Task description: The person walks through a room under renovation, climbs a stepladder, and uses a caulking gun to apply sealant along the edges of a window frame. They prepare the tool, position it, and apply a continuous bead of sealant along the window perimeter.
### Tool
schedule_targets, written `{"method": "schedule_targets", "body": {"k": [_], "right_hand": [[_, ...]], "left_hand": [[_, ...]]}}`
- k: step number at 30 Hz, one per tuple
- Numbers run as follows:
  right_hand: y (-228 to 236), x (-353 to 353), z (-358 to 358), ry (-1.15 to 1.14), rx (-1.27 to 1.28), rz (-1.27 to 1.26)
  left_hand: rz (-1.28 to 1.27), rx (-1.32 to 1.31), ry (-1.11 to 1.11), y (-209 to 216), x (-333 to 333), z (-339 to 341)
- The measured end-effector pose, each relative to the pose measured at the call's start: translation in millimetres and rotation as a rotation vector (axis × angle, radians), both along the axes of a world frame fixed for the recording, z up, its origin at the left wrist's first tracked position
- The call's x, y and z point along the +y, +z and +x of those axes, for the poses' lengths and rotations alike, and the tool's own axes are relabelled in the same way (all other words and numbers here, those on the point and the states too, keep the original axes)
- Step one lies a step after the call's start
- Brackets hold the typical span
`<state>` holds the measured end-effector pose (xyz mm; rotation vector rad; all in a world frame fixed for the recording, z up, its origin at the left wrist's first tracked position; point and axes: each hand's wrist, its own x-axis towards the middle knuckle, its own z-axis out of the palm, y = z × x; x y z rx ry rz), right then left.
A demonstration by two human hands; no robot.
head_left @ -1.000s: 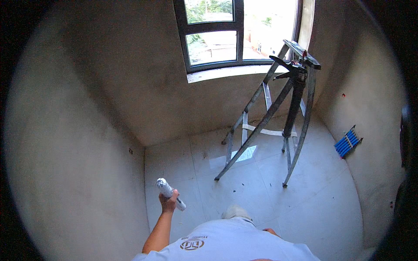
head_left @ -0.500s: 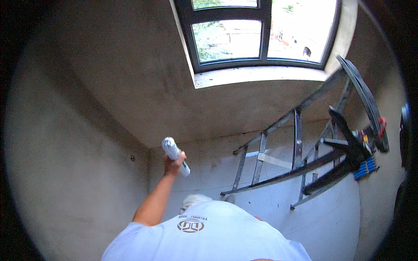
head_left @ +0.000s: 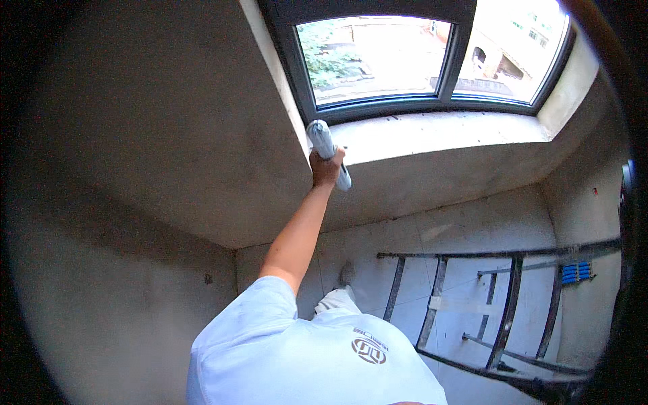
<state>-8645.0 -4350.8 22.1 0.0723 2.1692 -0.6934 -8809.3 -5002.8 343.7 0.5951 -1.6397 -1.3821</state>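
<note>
My left hand (head_left: 327,169) is closed around a grey-white sausage pack of sealant (head_left: 321,137), a soft cylinder with a crinkled, gathered upper end. The lower end sticks out below my fingers. My left arm stretches up and forward, so the pack sits at the left corner of the pale windowsill (head_left: 432,135), just below the dark window frame (head_left: 378,106). Whether the pack touches the sill I cannot tell. My right hand is out of view.
A dark metal stepladder (head_left: 509,310) leans across the right side above the pale tiled floor (head_left: 418,229). Several blue tubes in a bundle (head_left: 576,273) show by the right wall. Bare plaster walls (head_left: 135,270) stand at the left. My shoe (head_left: 347,273) is on the floor.
My left hand has carried the sealant pack up and right to the sill corner. The ladder has swung lower in view, and the black object near its top no longer shows.
</note>
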Motion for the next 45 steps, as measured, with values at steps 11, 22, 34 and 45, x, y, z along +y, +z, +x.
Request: {"method": "schedule_targets", "body": {"k": [11, 22, 34, 45], "right_hand": [[60.0, -106.4, 33.0, -0.312, -0.151, 0.090], [70.3, -130.0, 66.6, -0.440, -0.101, 0.108], [131.8, -111.7, 104.2, -0.959, -0.017, 0.308], [115.4, -21.9, 50.1, -1.332, 0.727, 0.307]], "left_hand": [[0.094, 0.079, 0.338, -60.3, -184.8, -151.6], [0.575, -0.075, 0.509, -114.5, -156.1, -169.4], [0.491, -0.548, -0.728, -96.5, 82.8, -134.5], [0.018, -0.369, -1.772, -102.3, 396.4, -233.1]]}}
